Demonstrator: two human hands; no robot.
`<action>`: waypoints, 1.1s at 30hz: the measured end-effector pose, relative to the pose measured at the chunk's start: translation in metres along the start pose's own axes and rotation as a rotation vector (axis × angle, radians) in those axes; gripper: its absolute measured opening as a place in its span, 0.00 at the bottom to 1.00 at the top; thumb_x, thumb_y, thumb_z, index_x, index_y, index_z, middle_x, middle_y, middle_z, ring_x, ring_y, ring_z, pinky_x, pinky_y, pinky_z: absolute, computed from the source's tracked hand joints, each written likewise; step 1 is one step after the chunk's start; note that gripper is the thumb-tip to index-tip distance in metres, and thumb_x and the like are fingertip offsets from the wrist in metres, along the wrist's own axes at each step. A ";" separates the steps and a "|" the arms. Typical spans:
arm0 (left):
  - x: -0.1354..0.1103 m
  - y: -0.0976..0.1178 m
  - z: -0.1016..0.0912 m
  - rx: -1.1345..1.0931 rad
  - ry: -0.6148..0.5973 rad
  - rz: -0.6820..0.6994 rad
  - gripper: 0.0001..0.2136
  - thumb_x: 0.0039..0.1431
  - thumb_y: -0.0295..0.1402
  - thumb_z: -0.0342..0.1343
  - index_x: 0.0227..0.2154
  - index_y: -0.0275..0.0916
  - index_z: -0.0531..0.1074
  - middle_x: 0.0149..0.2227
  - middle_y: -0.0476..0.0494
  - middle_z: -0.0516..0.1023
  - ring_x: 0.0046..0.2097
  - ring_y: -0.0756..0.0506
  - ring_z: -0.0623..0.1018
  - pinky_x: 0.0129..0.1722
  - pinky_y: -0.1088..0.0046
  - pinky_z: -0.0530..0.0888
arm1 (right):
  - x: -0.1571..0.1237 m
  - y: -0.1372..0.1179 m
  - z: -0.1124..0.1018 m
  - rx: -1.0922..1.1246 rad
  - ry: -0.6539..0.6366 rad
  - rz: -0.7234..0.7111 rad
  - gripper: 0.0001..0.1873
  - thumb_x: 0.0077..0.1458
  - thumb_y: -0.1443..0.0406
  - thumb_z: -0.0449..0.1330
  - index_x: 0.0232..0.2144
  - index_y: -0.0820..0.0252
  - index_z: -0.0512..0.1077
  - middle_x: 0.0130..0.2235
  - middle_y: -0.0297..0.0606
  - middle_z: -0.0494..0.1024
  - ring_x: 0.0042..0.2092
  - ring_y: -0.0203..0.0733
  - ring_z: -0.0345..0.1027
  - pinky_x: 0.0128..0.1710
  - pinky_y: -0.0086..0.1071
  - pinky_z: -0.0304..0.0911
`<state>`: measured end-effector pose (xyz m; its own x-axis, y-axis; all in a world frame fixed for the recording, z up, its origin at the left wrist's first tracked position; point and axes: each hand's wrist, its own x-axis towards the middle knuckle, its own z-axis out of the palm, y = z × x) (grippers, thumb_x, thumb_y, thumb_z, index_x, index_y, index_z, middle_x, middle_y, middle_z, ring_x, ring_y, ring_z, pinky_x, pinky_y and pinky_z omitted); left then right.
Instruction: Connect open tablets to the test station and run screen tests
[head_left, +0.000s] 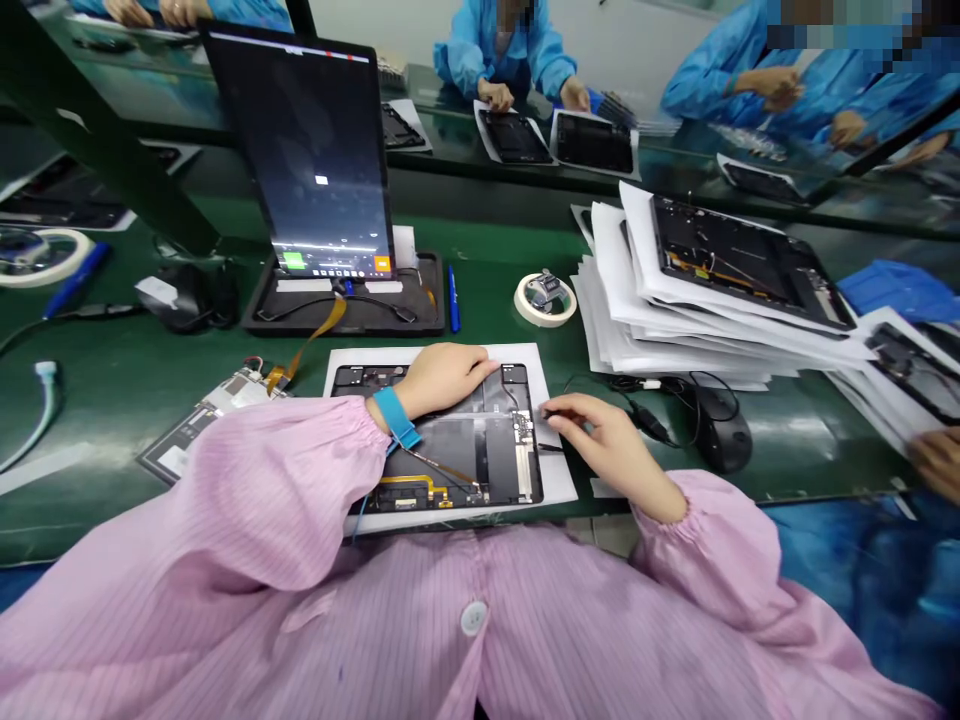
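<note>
An opened tablet housing, black with orange flex cables and a small circuit board along its right side, lies on a white sheet in front of me. My left hand rests across its upper part, fingers stretched to the right and partly hidden; a blue wrist strap circles that wrist. Just off the housing's right edge, my right hand is closed in a pinch on a small black piece, whose kind I cannot make out. Below those fingertips a thin dark object lies on the sheet.
Behind the housing a lit screen stands in a black tray. A blue pen and tape roll lie nearby. At right are a paper stack topped by another housing, and a mouse. Co-workers sit opposite.
</note>
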<state>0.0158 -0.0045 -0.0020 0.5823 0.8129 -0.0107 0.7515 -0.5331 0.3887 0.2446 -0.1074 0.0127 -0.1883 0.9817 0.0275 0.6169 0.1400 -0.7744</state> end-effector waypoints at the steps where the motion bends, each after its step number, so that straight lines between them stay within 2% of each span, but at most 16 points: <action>1: 0.000 0.000 0.000 0.000 0.001 0.002 0.22 0.67 0.46 0.38 0.34 0.40 0.75 0.35 0.45 0.79 0.36 0.44 0.76 0.30 0.71 0.61 | 0.001 0.001 0.002 -0.069 -0.027 -0.036 0.10 0.60 0.60 0.56 0.39 0.57 0.75 0.41 0.40 0.78 0.42 0.44 0.71 0.44 0.39 0.66; 4: 0.000 0.000 0.000 0.000 0.004 0.009 0.23 0.67 0.46 0.38 0.34 0.40 0.75 0.35 0.45 0.79 0.36 0.43 0.76 0.31 0.71 0.62 | 0.000 0.002 0.004 -0.135 -0.070 -0.076 0.12 0.63 0.62 0.52 0.39 0.57 0.74 0.41 0.39 0.77 0.43 0.43 0.70 0.45 0.38 0.65; 10: 0.000 0.001 0.000 -0.005 0.004 0.003 0.23 0.67 0.46 0.38 0.34 0.40 0.75 0.34 0.44 0.79 0.36 0.43 0.76 0.32 0.70 0.63 | 0.000 0.001 0.002 -0.110 -0.119 -0.017 0.12 0.63 0.61 0.50 0.47 0.57 0.67 0.33 0.35 0.72 0.33 0.39 0.67 0.34 0.32 0.63; 14: 0.000 0.002 0.000 -0.009 0.003 -0.009 0.23 0.67 0.46 0.38 0.34 0.40 0.75 0.34 0.44 0.79 0.36 0.43 0.76 0.31 0.70 0.63 | 0.005 0.003 0.005 -0.110 -0.148 -0.035 0.14 0.64 0.61 0.49 0.49 0.58 0.63 0.32 0.34 0.70 0.33 0.39 0.66 0.35 0.32 0.63; 16: 0.000 0.002 0.000 -0.011 0.002 -0.013 0.22 0.67 0.46 0.38 0.34 0.40 0.75 0.34 0.44 0.79 0.36 0.43 0.76 0.31 0.70 0.63 | 0.004 0.000 0.009 -0.192 -0.122 -0.025 0.16 0.64 0.61 0.48 0.52 0.59 0.61 0.31 0.34 0.69 0.33 0.41 0.67 0.35 0.33 0.63; 18: 0.000 0.001 0.000 -0.013 0.006 -0.009 0.22 0.67 0.46 0.38 0.33 0.40 0.75 0.34 0.44 0.80 0.35 0.43 0.76 0.30 0.70 0.62 | -0.001 -0.006 0.015 -0.374 -0.068 -0.034 0.20 0.65 0.60 0.46 0.56 0.61 0.59 0.32 0.38 0.70 0.34 0.45 0.67 0.35 0.37 0.64; 21: 0.000 0.000 0.001 -0.016 0.017 -0.003 0.23 0.67 0.46 0.38 0.33 0.40 0.75 0.34 0.44 0.80 0.36 0.43 0.76 0.30 0.70 0.62 | -0.011 -0.017 0.025 -0.679 -0.015 -0.148 0.29 0.65 0.55 0.45 0.61 0.68 0.54 0.36 0.47 0.72 0.37 0.52 0.66 0.37 0.44 0.63; 23: 0.001 0.000 0.002 -0.015 0.017 -0.008 0.23 0.67 0.46 0.38 0.34 0.40 0.76 0.34 0.44 0.80 0.36 0.43 0.76 0.31 0.70 0.63 | -0.017 -0.019 0.030 -0.781 -0.001 -0.229 0.33 0.65 0.53 0.46 0.63 0.71 0.49 0.38 0.50 0.71 0.38 0.55 0.64 0.37 0.46 0.63; 27: 0.001 0.001 0.002 -0.007 0.014 -0.023 0.23 0.66 0.46 0.38 0.34 0.40 0.76 0.35 0.43 0.80 0.37 0.43 0.76 0.32 0.70 0.64 | -0.020 -0.012 0.038 -0.776 0.052 -0.297 0.31 0.64 0.61 0.46 0.64 0.71 0.44 0.40 0.50 0.70 0.38 0.52 0.61 0.38 0.45 0.63; 30: 0.001 0.001 0.002 -0.009 0.017 -0.019 0.23 0.66 0.46 0.38 0.35 0.40 0.76 0.35 0.43 0.80 0.37 0.43 0.77 0.32 0.70 0.64 | -0.016 -0.006 0.046 -0.755 0.076 -0.315 0.29 0.63 0.65 0.46 0.63 0.70 0.46 0.41 0.50 0.70 0.38 0.52 0.60 0.39 0.45 0.64; 33: 0.001 0.001 0.002 -0.011 0.013 -0.009 0.23 0.66 0.46 0.38 0.35 0.40 0.76 0.35 0.43 0.80 0.37 0.43 0.76 0.32 0.70 0.64 | -0.016 -0.005 0.045 -0.738 0.051 -0.293 0.28 0.63 0.65 0.46 0.62 0.70 0.50 0.41 0.51 0.71 0.38 0.53 0.62 0.38 0.46 0.64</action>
<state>0.0173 -0.0048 -0.0040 0.5714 0.8207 -0.0022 0.7531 -0.5233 0.3988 0.2096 -0.1295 -0.0121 -0.3970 0.8940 0.2076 0.8980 0.4251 -0.1134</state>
